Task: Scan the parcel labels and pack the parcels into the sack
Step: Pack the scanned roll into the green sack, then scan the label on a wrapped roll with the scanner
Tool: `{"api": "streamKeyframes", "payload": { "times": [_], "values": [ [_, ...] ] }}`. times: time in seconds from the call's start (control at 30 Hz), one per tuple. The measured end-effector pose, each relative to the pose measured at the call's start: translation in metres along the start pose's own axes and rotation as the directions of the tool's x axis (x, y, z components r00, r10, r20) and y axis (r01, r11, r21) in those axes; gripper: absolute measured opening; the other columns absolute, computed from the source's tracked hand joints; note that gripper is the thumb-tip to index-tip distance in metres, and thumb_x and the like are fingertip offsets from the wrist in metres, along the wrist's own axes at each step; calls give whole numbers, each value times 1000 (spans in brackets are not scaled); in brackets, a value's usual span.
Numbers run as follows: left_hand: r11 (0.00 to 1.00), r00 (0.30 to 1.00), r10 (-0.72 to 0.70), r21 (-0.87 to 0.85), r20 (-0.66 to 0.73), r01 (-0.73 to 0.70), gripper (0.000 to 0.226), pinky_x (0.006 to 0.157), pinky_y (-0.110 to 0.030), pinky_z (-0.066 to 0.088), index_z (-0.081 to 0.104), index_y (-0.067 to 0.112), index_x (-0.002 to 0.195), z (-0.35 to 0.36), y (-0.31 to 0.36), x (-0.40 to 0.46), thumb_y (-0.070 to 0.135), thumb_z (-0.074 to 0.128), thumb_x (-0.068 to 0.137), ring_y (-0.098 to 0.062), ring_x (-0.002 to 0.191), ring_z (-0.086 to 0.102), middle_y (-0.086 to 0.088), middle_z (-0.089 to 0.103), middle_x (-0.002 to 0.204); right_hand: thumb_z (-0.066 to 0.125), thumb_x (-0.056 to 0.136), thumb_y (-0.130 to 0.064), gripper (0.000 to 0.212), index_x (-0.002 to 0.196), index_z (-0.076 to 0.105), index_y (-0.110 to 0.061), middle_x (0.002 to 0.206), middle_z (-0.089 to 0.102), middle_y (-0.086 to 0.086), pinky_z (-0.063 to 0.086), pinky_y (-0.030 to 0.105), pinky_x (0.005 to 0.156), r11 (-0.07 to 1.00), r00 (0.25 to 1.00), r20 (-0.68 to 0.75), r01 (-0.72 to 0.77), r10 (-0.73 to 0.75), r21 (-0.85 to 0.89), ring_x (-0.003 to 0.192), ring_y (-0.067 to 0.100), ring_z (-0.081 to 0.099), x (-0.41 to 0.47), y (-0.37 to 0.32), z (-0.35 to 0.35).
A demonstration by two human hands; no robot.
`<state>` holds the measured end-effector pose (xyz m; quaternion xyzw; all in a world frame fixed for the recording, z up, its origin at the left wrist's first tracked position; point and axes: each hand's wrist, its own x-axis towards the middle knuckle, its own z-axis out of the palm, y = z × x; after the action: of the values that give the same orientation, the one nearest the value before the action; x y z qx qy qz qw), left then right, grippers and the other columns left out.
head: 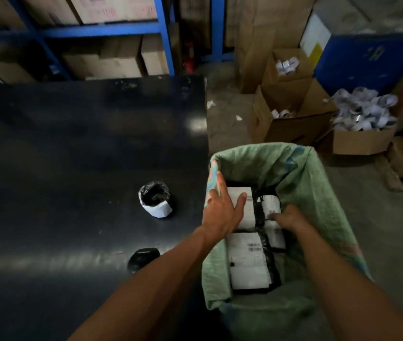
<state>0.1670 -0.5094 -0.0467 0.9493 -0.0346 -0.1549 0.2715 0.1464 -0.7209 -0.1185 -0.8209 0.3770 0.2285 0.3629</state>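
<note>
A green woven sack [301, 173] stands open beside the black table [72, 143]. Inside lie several black parcels with white labels; the nearest one [247, 262] shows a barcode. My left hand [222, 210] spreads flat, fingers apart, over the sack's left rim and a labelled parcel [238, 193]. My right hand [291, 217] reaches into the sack and its fingers close on a small labelled parcel [273, 205]. One rolled black parcel with a white label [155, 199] stands on the table. A black scanner [143, 259] lies near the table's front, partly hidden by my left forearm.
Open cardboard boxes [291, 124] with crumpled label backing paper [362, 109] stand on the concrete floor beyond the sack. Blue shelving [163, 38] loaded with cartons lines the back. A blue bin [367, 62] stands at the far right.
</note>
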Motion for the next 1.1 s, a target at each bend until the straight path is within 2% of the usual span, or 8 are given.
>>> {"api": "streamKeyframes", "payload": {
  "times": [0.1,0.27,0.43,0.5,0.67,0.77,0.87,1.1],
  "values": [
    [997,997,75,-14,31,-75,75,98,-50,45,-4,31,162,-27,-19,4,63,28,102,-45,120,56,-21,47,141,76,93,-25,63,146,50,-4,140,60,18,44,32,96,987,984,-92,155,-152,30,128,35,58,-42,-41,-24],
    [965,976,193,198,-104,-170,67,101,-49,46,20,16,161,-89,-87,33,51,34,106,-40,120,52,-23,48,139,74,94,-32,47,136,59,-19,111,73,6,48,30,84,919,910,-149,395,-387,26,96,19,65,-124,-103,-31],
    [848,963,245,458,109,-268,75,117,-55,29,12,23,163,-143,-152,52,57,40,102,-43,144,29,-24,25,158,72,93,-36,40,130,62,-25,103,74,-2,54,30,86,849,856,16,515,-516,-117,92,13,68,-197,-143,26],
    [789,934,264,504,239,-352,80,120,-57,23,6,31,163,-154,-165,53,59,46,99,-45,150,16,-22,8,166,71,93,-39,44,133,59,-25,98,71,-5,50,25,82,834,853,133,522,-505,-179,89,10,65,-218,-147,65],
    [710,843,255,501,473,-496,88,116,-57,33,9,44,160,-160,-184,56,48,66,93,-44,147,18,-14,2,167,65,89,-61,72,148,44,-27,138,62,10,46,33,105,847,886,309,437,-347,-303,127,27,60,-240,-141,170],
    [687,836,275,511,475,-516,90,109,-52,43,14,43,160,-156,-192,57,35,70,91,-43,138,29,-15,13,160,68,83,-66,93,158,29,-27,150,53,9,43,32,109,923,900,356,334,-253,-189,136,27,54,-256,-134,220],
    [705,844,293,495,449,-508,96,107,-51,45,17,41,160,-158,-205,56,43,76,85,-44,134,35,-17,17,154,71,81,-64,111,164,5,-31,156,43,11,40,36,114,956,911,359,264,-204,-126,140,31,48,-268,-127,261],
    [944,919,221,165,325,-286,87,93,-38,52,42,27,146,-199,-264,57,49,84,73,-31,114,56,-10,40,138,63,90,-29,77,156,24,-32,140,60,14,48,31,105,962,949,164,272,-270,14,122,29,63,-264,-120,287]
  ]
}}
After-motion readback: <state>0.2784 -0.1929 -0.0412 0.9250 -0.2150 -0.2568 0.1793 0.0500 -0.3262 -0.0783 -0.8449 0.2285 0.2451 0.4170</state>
